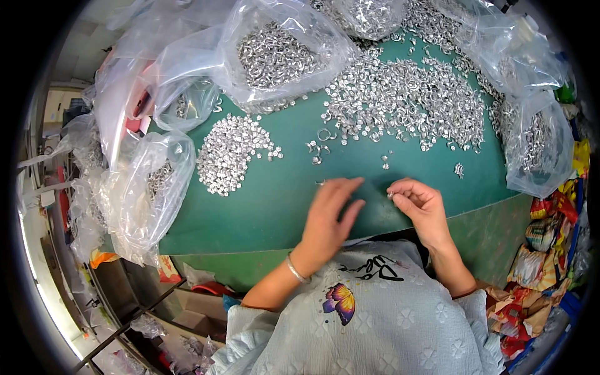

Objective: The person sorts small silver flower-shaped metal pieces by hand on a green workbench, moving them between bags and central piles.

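My right hand (426, 212) is over the near part of the green tabletop (269, 212), thumb and forefinger pinched on a small silvery metal piece (390, 194) whose exact kind I cannot make out. To its left, my left hand (329, 219) is held with thumb and fingers apart. Just past its fingertips shows a tiny silvery bit (321, 183). Beyond the hands lie a few loose metal pieces (385, 161) and a ring-shaped piece (324, 134). A heap of small flower-shaped metal pieces (228, 153) is on the left. The larger pile (406, 103) holds mixed curved and ring-like pieces.
A clear plastic bag (281, 59) full of metal pieces stands at the back. More plastic bags line the left (147, 194) and right (540, 147) edges. Colourful packets (540, 250) are heaped beyond the right side. Cardboard boxes (200, 312) sit below the table's left.
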Demonstrator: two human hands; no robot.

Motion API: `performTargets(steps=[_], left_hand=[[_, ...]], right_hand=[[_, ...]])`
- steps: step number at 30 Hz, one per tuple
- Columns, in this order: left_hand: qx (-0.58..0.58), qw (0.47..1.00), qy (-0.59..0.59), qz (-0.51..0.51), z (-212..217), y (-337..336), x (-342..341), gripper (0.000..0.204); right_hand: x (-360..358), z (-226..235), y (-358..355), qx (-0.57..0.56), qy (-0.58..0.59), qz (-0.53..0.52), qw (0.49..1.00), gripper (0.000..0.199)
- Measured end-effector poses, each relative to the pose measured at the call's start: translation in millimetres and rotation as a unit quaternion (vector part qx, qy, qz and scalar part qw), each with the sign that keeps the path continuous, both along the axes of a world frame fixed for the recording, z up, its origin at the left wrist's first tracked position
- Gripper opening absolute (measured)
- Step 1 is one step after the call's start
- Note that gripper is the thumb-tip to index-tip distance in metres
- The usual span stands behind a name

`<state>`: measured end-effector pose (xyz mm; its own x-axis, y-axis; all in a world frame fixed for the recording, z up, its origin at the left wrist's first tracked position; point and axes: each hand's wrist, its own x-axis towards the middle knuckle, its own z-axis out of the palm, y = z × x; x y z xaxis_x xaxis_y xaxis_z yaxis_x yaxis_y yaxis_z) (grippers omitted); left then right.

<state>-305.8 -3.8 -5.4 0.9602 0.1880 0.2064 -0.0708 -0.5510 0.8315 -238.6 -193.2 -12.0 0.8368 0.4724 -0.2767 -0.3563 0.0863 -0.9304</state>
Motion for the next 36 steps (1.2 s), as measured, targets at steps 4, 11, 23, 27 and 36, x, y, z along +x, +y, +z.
performTargets(steps=[4, 11, 23, 27, 36], left_hand=[[-0.008, 0.993, -0.065, -0.103, 10.8, -16.3, 12.7, 0.037], [-0.001, 0.993, -0.053, -0.102, 24.9, 20.5, 82.7, 0.018], [-0.148, 0.952, -0.268, -0.019, 83.6, 56.9, 212.1, 0.044], [-0.150, 0.973, -0.173, -0.018, 56.7, 47.5, 137.1, 0.033], [0.012, 0.987, -0.158, -0.019, 76.2, 70.0, 144.8, 0.026]], right_hand=[[-4.2, -3.5, 3.3, 0.065, 0.103, 0.029, 0.992, 0.012], [18.6, 6.4, 3.0, -0.087, -0.037, 0.000, 0.996, 0.016], [31.7, -9.3, 11.2, -0.278, -0.441, -0.001, 0.853, 0.024], [35.4, -6.9, 26.4, -0.305, -0.487, 0.028, 0.818, 0.027], [107.8, 39.6, 33.0, -0.261, -0.559, -0.008, 0.787, 0.029]])
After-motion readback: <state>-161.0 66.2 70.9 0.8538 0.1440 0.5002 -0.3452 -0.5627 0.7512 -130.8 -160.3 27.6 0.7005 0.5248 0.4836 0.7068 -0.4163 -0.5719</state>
